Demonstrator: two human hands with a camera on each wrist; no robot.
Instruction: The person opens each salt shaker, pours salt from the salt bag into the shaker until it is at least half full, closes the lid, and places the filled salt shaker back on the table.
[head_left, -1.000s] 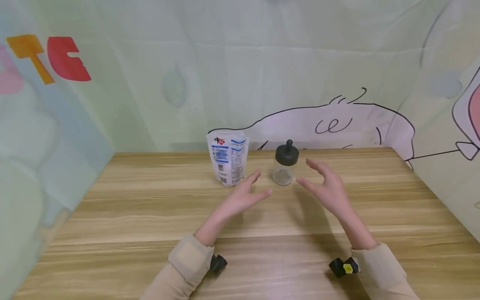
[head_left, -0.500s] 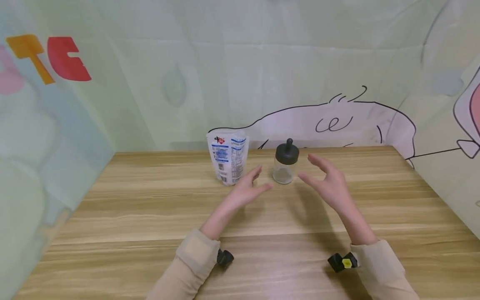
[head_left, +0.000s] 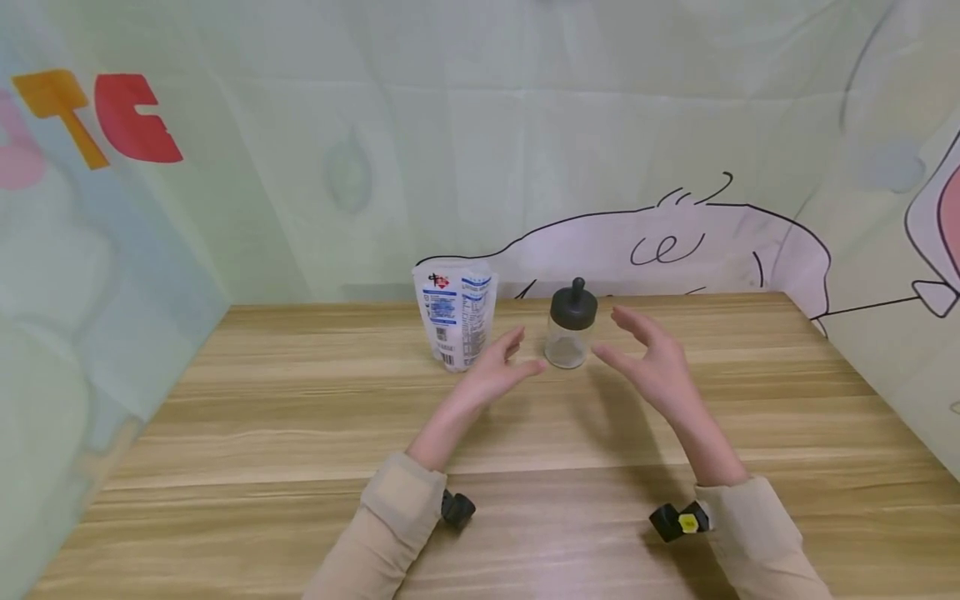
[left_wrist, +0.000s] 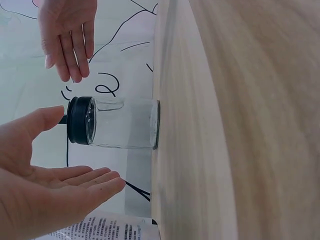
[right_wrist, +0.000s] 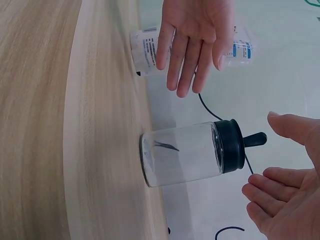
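Note:
A clear glass jar [head_left: 566, 348] with a black lid and a black knob on top stands upright near the table's back edge. My left hand [head_left: 495, 371] hovers to its left, thumb and fingers spread, touching nothing. On the other side, my right hand [head_left: 656, 367] is held the same way, apart from the jar. To the left of the jar a white printed pouch [head_left: 455, 317] stands upright, just behind my left hand. In the left wrist view the jar [left_wrist: 125, 122] appears sideways between both hands; in the right wrist view it [right_wrist: 185, 152] does too.
The wood-grain table [head_left: 300, 433] reaches back to a pale printed cloth backdrop [head_left: 450, 167]. Side cloths flank the table on the left and right. A black device [head_left: 456, 508] is strapped at the left wrist, another [head_left: 678, 522] at the right.
My left forearm has shifted slightly to the right and forward. The right hand has barely moved. Jar and pouch stand where they stood.

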